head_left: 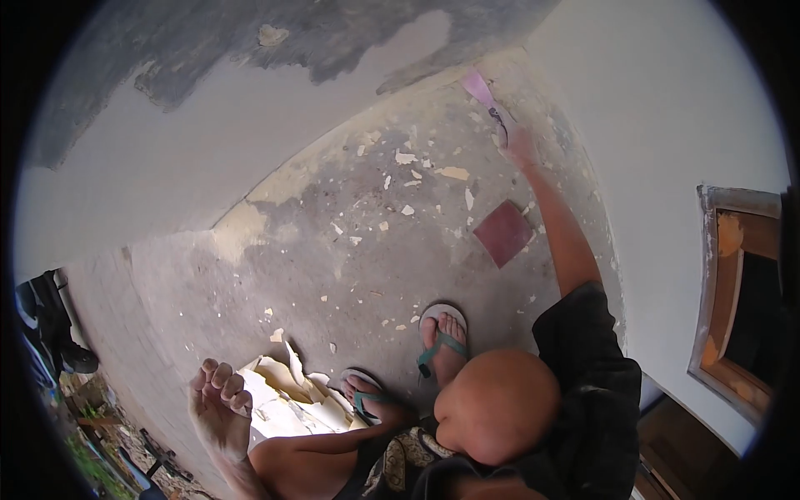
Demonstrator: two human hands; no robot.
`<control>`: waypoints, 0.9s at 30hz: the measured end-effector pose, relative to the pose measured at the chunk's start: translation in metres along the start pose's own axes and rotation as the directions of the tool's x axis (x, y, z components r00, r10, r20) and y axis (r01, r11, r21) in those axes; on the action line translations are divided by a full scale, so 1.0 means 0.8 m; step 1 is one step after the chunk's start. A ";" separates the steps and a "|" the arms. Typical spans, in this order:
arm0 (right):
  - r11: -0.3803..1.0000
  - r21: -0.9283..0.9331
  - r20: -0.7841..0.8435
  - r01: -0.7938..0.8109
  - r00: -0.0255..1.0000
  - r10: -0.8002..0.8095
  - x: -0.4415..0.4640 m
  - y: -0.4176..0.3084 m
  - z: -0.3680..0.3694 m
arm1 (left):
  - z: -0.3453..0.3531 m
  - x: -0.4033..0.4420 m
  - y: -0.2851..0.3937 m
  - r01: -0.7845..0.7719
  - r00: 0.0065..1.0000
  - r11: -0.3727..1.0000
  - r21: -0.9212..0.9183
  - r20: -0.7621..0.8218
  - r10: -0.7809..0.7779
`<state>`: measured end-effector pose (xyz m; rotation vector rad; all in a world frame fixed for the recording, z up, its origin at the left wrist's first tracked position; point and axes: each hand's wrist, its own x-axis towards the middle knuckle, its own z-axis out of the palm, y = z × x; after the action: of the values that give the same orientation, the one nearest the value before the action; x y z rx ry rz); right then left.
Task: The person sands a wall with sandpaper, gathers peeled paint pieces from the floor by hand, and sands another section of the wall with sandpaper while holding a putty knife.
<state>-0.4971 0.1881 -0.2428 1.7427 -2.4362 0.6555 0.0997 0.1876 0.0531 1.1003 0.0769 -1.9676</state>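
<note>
My right hand (518, 143) reaches far forward, wrapped round the handle of a scraper (478, 87). The scraper's wide, pinkish blade points at the foot of the wall, near the corner. Behind that hand a dark red square sheet (503, 234) lies on the floor. My left hand (220, 403) is raised at the lower left beside my knee, its fingers loosely curled and nothing seen in them. Close to it, by my left foot, lies a pile of cream paint flakes (296, 392).
Small flakes (406, 157) are scattered over the concrete floor (275, 275). A patchy grey and white wall (233, 117) runs ahead, and a white wall (658, 150) with a wooden frame (723, 283) stands at the right. Dark objects (52, 325) sit at the far left.
</note>
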 end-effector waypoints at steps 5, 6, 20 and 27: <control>0.933 0.163 -0.132 -0.321 0.930 0.343 0.012 0.022 0.010 | 0.002 0.003 0.000 -0.016 1.000 1.000 0.026 -0.003 0.016; 0.929 0.130 -0.173 -0.347 0.915 0.365 0.018 0.028 0.014 | 0.001 0.002 0.001 -0.018 1.000 0.999 0.029 0.001 0.018; 0.982 0.157 -0.139 0.110 0.986 -0.088 -0.005 -0.048 0.020 | -0.010 -0.005 0.009 -0.057 0.998 0.995 0.084 0.021 0.055; 0.900 0.130 -0.029 -0.417 0.905 0.424 0.018 -0.050 0.010 | -0.014 -0.008 0.013 -0.059 0.997 0.994 0.096 0.052 0.054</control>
<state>-0.4641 0.1618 -0.2343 1.2046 -2.8085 0.8930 0.1158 0.1901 0.0545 1.1037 -0.0772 -1.9644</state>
